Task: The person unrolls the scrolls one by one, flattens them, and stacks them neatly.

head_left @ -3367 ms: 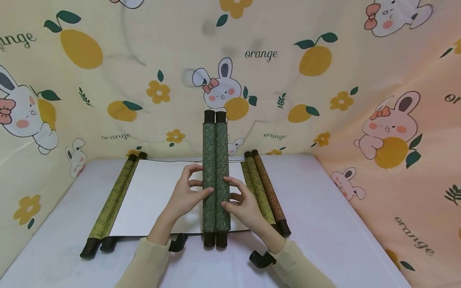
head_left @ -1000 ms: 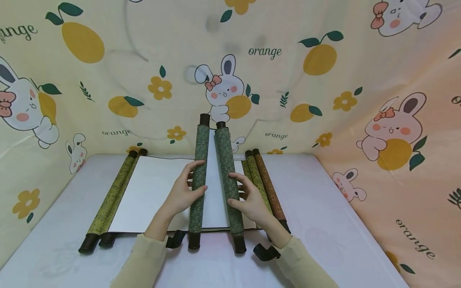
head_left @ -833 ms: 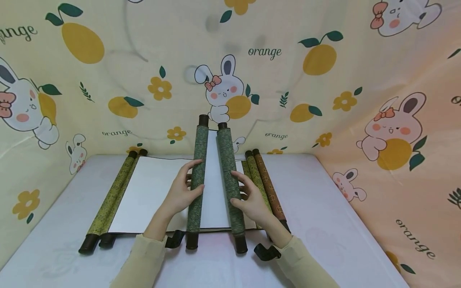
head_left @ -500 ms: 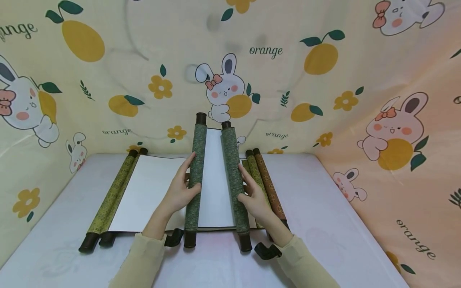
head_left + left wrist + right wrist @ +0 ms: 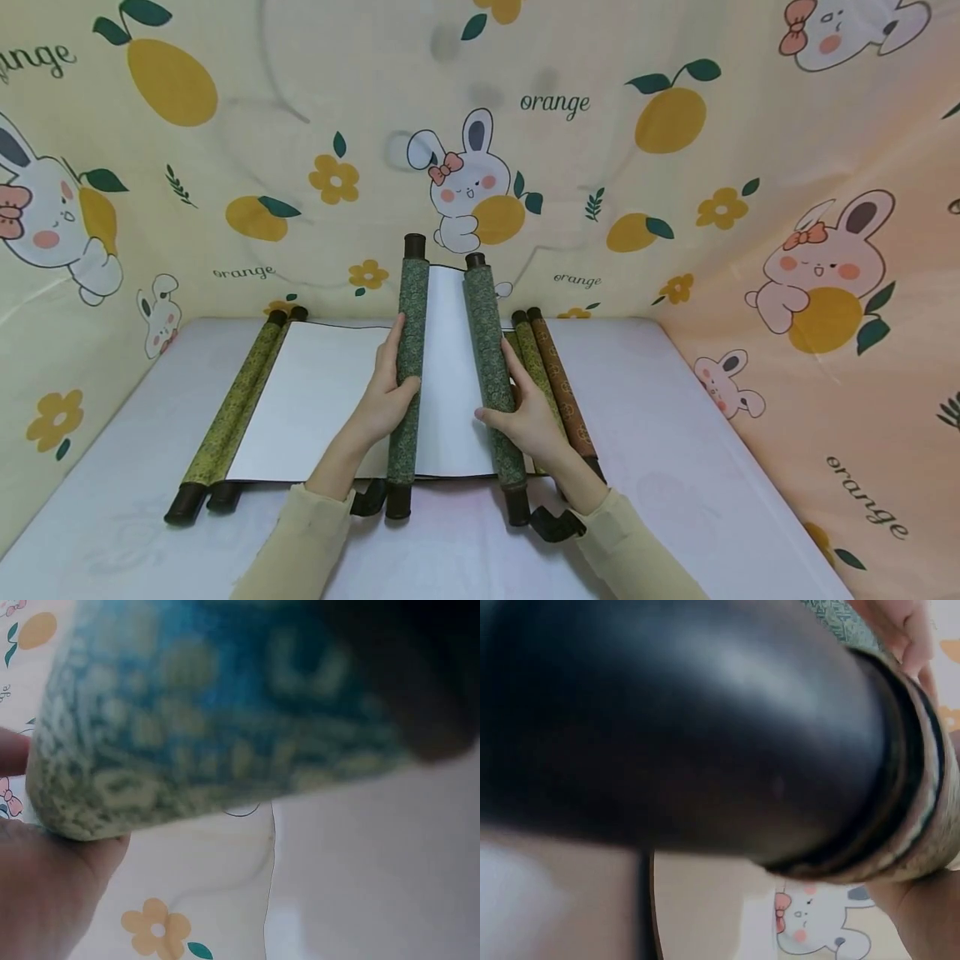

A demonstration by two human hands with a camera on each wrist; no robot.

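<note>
A green patterned hand scroll is held partly unrolled in the head view, a strip of white paper (image 5: 452,375) showing between its two rolls. My left hand (image 5: 378,404) grips the left roll (image 5: 411,333), thumb on its front. My right hand (image 5: 528,417) holds the right roll (image 5: 489,342), its thumb across the front; its other fingers are partly hidden behind. The green roll (image 5: 172,742) fills much of the left wrist view. A dark end knob (image 5: 705,742) blocks most of the right wrist view. Beneath lies an opened yellow-green scroll with a blank white sheet (image 5: 307,400).
The yellow-green scroll's rolls lie at the left (image 5: 236,400) and right (image 5: 538,358) of its sheet. A brown patterned scroll (image 5: 562,383) lies rolled beside the right one. A printed cloth (image 5: 480,75) hangs behind the white table (image 5: 660,467).
The two green rolls, side by side at first, have moved apart, left and right, exposing white paper between them. Both hands moved outward with them. The yellow-green and brown scrolls stayed put.
</note>
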